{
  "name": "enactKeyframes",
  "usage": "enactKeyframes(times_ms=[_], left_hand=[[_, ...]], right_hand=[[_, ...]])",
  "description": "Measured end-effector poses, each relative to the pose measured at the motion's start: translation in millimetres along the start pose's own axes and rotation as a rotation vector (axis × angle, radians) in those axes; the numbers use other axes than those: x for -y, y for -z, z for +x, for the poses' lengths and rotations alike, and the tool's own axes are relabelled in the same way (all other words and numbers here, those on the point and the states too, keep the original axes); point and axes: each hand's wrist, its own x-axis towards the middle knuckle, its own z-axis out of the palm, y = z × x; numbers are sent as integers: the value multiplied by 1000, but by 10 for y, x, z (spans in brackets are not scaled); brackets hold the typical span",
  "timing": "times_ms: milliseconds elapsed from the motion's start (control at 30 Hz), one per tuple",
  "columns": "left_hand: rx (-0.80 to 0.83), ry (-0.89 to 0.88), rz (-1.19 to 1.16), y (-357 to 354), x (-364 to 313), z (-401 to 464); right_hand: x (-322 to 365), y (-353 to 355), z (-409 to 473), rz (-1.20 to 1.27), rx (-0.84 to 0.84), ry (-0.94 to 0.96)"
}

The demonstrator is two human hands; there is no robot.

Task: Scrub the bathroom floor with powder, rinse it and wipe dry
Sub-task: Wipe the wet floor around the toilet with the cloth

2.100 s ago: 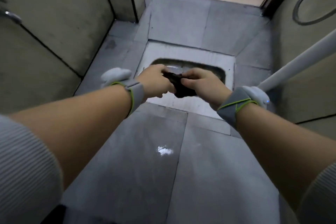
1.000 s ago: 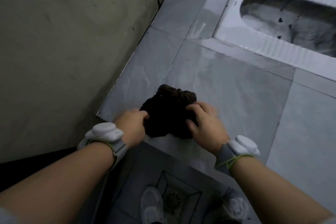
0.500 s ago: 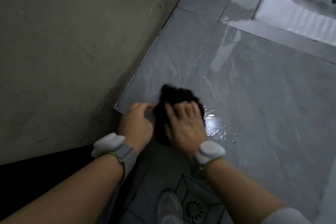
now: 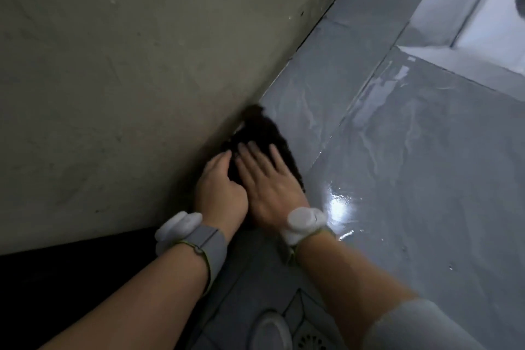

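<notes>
A dark crumpled cloth [image 4: 261, 133] lies on the grey tiled floor [image 4: 412, 165], pushed up against the foot of the wall. My left hand [image 4: 220, 187] presses its near left side, and my right hand [image 4: 267, 182] lies flat on top of it with fingers spread. Both hands cover the cloth's near half. The tiles to the right of the cloth are wet and shine with a bright reflection [image 4: 338, 207].
A beige wall [image 4: 127, 65] fills the left side. The white squat toilet pan [image 4: 483, 8] sits at the top right. A floor drain [image 4: 311, 341] and my white shoe [image 4: 270, 332] are at the bottom edge.
Both hands have slid the cloth left and forward across the floor until it meets the wall. The view has swung further left, so most of the toilet pan is out of frame.
</notes>
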Motion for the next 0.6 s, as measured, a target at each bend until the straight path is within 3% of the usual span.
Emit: enactKeyframes(times_ms=[100,200,333,467,533,600], left_hand=[[152,-114,56,-132,-51,-278],[319,-359,110,-363,-180,-591],[522,-618,218,-630,-398,-863],[449,-588,179,-759,-474,-862],[414,-540,176,-746,-517,-822],[390,-486,170,-687,-527,-768]], right_hand=[[-112,27,-680,-25,75,78],[-432,190,-1370,-45,52,-115],[-1148,408,-2373,-89,-18,-588],[-1423,399,-2388,-65,-189,-1127],[-1270,430,-2011,-54,-201,-1142],[-949,435,-1674,-70,-118,-882]])
